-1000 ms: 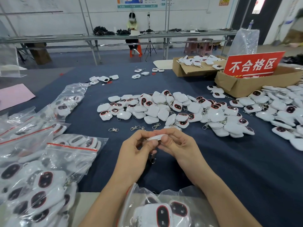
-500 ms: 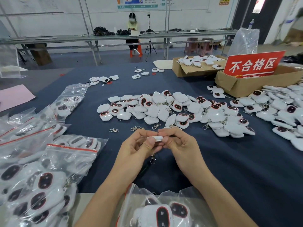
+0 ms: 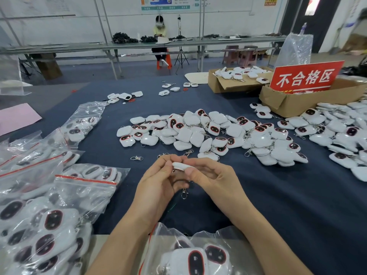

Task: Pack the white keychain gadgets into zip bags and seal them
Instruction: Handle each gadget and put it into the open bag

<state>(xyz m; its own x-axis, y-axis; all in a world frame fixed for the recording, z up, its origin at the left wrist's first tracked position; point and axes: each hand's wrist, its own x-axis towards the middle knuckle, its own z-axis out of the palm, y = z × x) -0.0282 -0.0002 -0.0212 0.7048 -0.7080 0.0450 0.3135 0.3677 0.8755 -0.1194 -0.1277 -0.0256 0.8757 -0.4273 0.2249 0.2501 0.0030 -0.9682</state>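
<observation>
Both hands meet over the dark blue cloth. My left hand (image 3: 158, 181) and my right hand (image 3: 208, 175) pinch one white keychain gadget (image 3: 181, 166) between their fingertips, seen edge-on. Its metal clasp (image 3: 184, 193) dangles below the hands. A big pile of loose white gadgets (image 3: 208, 133) lies just beyond. An open zip bag with gadgets (image 3: 194, 255) sits at the near edge between my forearms. Filled zip bags with red seal strips (image 3: 85, 181) are stacked at the left.
A cardboard box with a red sign (image 3: 305, 78) stands at the right, a second box of gadgets (image 3: 238, 78) behind it. More gadgets (image 3: 347, 133) are heaped at the far right. Loose clasps (image 3: 136, 158) lie on the cloth. A person sits at a far bench.
The hands have turned the gadget slightly between the fingertips and stayed in the same place. Nothing else has moved.
</observation>
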